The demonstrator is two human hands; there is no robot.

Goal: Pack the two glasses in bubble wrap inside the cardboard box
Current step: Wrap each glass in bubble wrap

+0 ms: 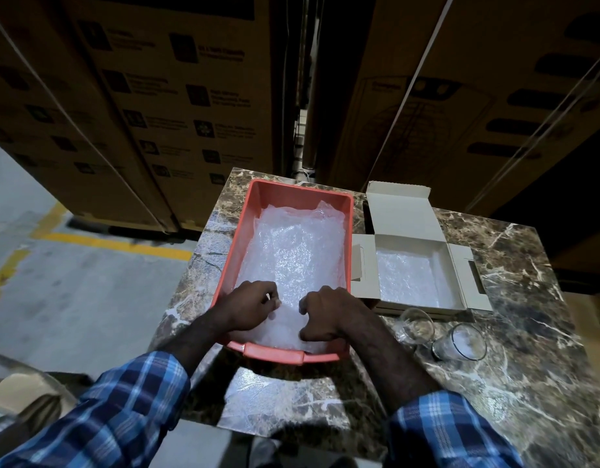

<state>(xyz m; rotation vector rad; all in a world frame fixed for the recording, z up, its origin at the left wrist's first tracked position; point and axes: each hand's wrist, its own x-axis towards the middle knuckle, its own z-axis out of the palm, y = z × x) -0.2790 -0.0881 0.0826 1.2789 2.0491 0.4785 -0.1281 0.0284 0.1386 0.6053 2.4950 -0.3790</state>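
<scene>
Bubble wrap, clear and dimpled, is gripped at its near edge inside the orange plastic tray.
Fingers of the left hand and right hand are curled, pinching the sheet, apparently to lift it for wrapping. Two clear glasses lie tipped on the marble-patterned table, just beside the open white cardboard box, already lined with wrap.

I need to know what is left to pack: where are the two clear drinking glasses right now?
Both clear drinking glasses lie on the marble table, right of the orange plastic tray, just in front of the open cardboard box.
</scene>
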